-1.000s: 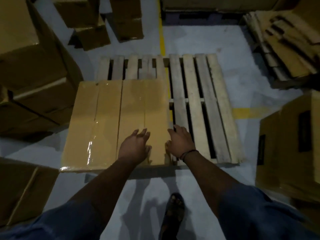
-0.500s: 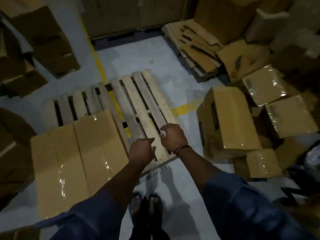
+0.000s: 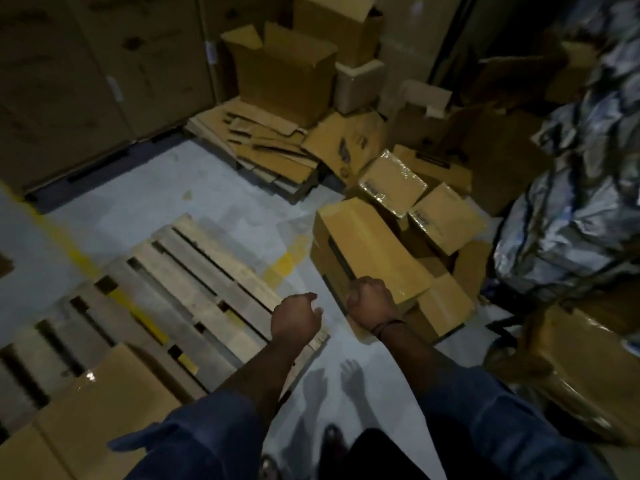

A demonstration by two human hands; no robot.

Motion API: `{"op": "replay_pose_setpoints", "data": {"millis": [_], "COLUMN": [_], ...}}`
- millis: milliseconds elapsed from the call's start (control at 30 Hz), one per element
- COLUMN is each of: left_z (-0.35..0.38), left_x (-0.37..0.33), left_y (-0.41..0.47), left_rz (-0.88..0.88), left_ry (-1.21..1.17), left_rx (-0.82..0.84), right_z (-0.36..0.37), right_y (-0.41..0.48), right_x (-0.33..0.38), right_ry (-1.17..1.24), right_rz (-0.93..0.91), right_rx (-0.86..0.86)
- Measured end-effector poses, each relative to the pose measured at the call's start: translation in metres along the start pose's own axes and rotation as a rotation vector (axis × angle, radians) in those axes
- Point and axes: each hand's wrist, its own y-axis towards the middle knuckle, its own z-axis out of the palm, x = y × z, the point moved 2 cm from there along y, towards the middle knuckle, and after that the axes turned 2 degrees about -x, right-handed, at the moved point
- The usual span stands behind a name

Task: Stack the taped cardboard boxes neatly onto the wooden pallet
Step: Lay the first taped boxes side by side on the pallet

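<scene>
A taped brown cardboard box (image 3: 104, 410) sits on the slatted wooden pallet's (image 3: 194, 282) near-left end. Over the pallet's right edge the left hand (image 3: 296, 317) hangs loosely curled, empty. The right hand (image 3: 372, 303) curls at the near corner of a long tan cardboard box (image 3: 367, 244) farther right; any grip is unclear.

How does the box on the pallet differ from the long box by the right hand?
The box on the pallet lies flat on the wooden pallet; the long box stands on the floor beside it, in a loose heap. The box on the pallet shows only its top; the long box also shows a side with a dark slot. Both are closed brown cardboard.
</scene>
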Motion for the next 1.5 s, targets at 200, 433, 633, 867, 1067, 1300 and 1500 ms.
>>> {"op": "replay_pose_setpoints", "data": {"millis": [200, 433, 633, 867, 1067, 1300, 1500], "left_z": [0.02, 0.07, 0.132, 0.182, 0.234, 0.297, 0.328], "left_x": [-0.036, -0.095, -0.154, -0.252, -0.368, -0.472, -0.49], "left_y": [0.063, 0.166, 0.281, 0.429, 0.555, 0.653, 0.711], "left_rz": [0.003, -0.071, -0.095, 0.044, 0.26, 0.367, 0.285], "left_ry": [-0.041, -0.052, -0.041, 0.047, 0.074, 0.192, 0.113], "left_rx": [0.067, 0.127, 0.173, 0.157, 0.138, 0.147, 0.228], "right_z": [-0.012, -0.002, -0.007, -0.03, -0.056, -0.063, -0.041], "right_y": [0.045, 0.154, 0.264, 0.375, 0.431, 0.466, 0.483], "right_x": [-0.053, -0.143, -0.237, -0.378, -0.494, -0.609, -0.665], "right_ry": [0.022, 0.097, 0.156, 0.256, 0.24, 0.371, 0.764], "right_rz": [0.079, 0.12, 0.16, 0.295, 0.475, 0.769, 0.89], "right_rx": [-0.03, 0.037, 0.068, -0.028, -0.277, -0.422, -0.389]}}
